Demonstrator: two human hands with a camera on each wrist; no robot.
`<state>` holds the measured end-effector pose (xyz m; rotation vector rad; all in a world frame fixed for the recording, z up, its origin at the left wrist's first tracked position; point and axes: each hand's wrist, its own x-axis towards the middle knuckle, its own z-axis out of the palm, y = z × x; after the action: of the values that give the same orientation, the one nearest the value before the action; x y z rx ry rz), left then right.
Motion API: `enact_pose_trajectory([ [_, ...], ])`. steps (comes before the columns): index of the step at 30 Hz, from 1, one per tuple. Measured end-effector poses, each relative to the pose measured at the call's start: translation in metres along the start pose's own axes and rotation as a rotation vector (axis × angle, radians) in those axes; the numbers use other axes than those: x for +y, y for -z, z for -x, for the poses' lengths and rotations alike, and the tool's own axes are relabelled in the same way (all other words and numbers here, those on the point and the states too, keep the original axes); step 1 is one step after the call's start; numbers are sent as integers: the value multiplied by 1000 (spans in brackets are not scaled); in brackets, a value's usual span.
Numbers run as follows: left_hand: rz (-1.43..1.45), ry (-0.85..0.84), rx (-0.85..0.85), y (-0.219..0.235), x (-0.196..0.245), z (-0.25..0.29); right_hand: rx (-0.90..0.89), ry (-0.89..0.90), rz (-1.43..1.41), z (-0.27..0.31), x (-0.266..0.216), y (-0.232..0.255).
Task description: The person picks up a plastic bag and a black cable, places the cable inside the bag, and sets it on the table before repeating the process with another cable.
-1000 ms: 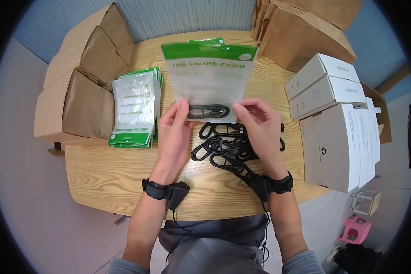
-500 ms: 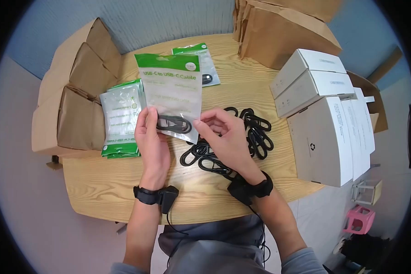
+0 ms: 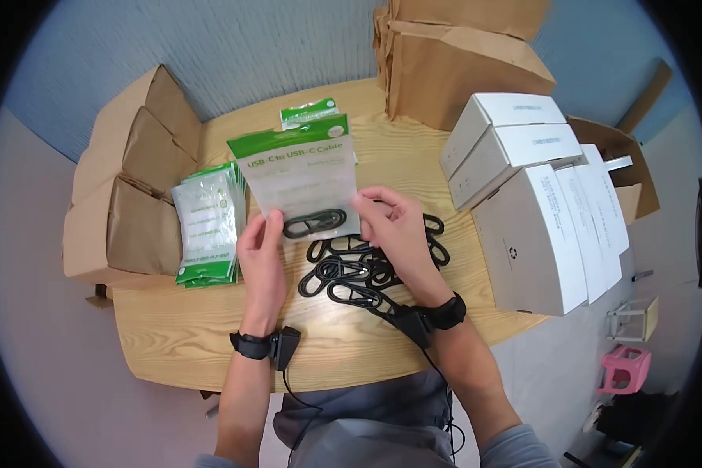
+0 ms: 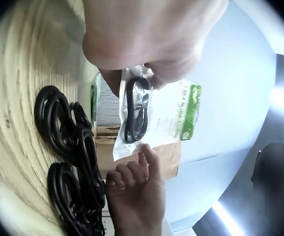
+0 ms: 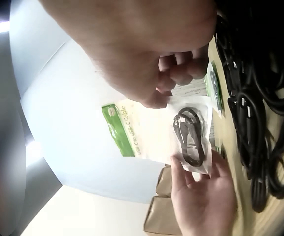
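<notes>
A clear pouch with a green header reading "USB-C to USB-C Cable" [image 3: 296, 173] stands upright between both hands. At its bottom lies a coiled black cable [image 3: 314, 224], also plain in the left wrist view. My left hand [image 3: 262, 269] pinches the lower left edge, thumb in front. My right hand [image 3: 398, 238] pinches the lower right edge between thumb and fingers. Several coiled black cables [image 3: 343, 271] lie on the table below the pouch, partly under the right hand. Behind the pouch lies another green-topped pouch [image 3: 308, 111], mostly covered.
At left a stack of green and white pouches [image 3: 208, 222] lies beside brown paper bags [image 3: 144, 168]. More brown bags [image 3: 460, 74] stand at the back. White boxes [image 3: 522, 234] are stacked on the wooden table's [image 3: 179, 335] right side, near an opened brown carton [image 3: 639, 175].
The pouch and both hands have moved left in the head view. It tilted back, then came upright again. The far pouch, in view half a second ago, is now mostly covered.
</notes>
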<state>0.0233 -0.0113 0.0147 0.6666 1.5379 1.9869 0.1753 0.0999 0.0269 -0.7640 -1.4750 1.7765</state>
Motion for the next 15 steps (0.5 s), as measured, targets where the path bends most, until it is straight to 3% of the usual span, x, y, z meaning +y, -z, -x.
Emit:
enact_pose_trajectory([
  [1, 3, -15, -8, 0, 3, 2, 1, 17, -1, 0, -3, 1],
  [3, -199, -30, 30, 2, 8, 4, -31, -186, -265, 0, -10, 5],
  [5, -256, -101, 32, 3, 9, 5, -131, -181, -190, -2, -7, 14],
  [8, -356, -148, 13, 6, 13, 5, -185, -334, -421, -4, -9, 16],
  [11, -284, -176, -25, 9, 10, 3, -120, -338, -462, -11, -23, 13],
  [13, -313, -147, -117, 5, 30, -1, -154, -242, -438, -22, -20, 18],
  [15, 271, 295, -201, -11, 53, -3, -175, -153, -270, -29, -35, 14],
])
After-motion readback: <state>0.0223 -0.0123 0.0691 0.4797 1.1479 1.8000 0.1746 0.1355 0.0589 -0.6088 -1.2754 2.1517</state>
